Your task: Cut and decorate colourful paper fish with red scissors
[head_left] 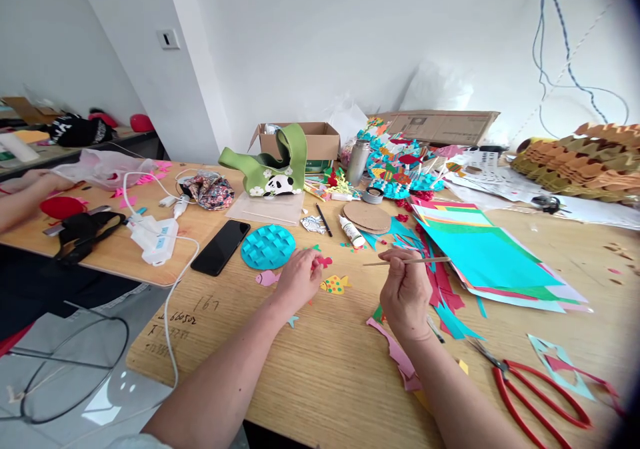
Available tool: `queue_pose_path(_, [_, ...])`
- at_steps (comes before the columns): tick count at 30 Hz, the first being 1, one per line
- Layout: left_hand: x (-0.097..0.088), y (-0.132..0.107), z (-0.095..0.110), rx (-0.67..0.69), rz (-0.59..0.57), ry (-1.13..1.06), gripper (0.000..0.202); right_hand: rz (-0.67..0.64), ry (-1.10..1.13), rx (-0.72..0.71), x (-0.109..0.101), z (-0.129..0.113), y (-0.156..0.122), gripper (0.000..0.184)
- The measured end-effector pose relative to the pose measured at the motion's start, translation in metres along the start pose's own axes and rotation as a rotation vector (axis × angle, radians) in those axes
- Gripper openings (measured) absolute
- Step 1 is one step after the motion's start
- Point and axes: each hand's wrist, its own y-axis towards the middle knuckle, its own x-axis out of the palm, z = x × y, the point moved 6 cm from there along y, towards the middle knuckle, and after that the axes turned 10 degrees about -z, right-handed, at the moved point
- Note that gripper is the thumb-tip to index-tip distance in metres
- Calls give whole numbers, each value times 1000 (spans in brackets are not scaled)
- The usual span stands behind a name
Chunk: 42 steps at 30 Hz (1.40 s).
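My left hand is over the wooden table, its fingertips pinching a small red paper shape. My right hand grips a thin wooden stick that points left towards the red shape. A pink paper fish lies left of my left hand, and a yellow spotted paper fish lies just beyond its fingers. Close to my right hand are a stack of coloured paper sheets and torn red and teal strips. A blue woven paper disc sits further left.
A black smartphone and white power strip lie on the left. Red scissors sit front right. Glue, a cardboard disc, a green panda bag and a cardboard box stand behind. A co-worker's arm reaches in at left.
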Motion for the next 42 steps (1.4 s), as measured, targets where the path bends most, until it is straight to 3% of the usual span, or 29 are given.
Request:
queue_pose_path(6, [2,5,-22,-199,-7,-415,14,-38,-119,-34,3,2,-1,15])
queue_pose_path(9, [5,7,-29,-243,-16,-649,12,-72,-172,-75,4,1,-1,15])
queue_pose_path(12, [5,6,-30,-256,-8,-728,15,-80,-257,-140,2,-4,1,15])
queue_pose_path(15, [4,5,-25,-208,-21,-581,15,-98,-320,-151,-1,-8,3,17])
queue_pose_path(18, [5,3,-12,-112,-75,-326,7,-195,-344,-40,2,-7,8,24])
queue_pose_path(20, [5,0,-2,-39,-130,-154,5,-327,-294,128,10,2,10,29])
queue_pose_path(24, [4,-3,10,10,-226,45,7,-714,-39,501,36,28,-2,33])
queue_pose_path(27, [4,-3,12,23,-260,92,8,-865,43,639,49,41,-15,31])
queue_pose_path(33, [7,-5,7,51,-280,145,22,-945,-21,683,62,49,-26,29])
queue_pose_path(42, [10,-6,4,50,-283,165,22,-977,-74,736,68,43,-27,21])
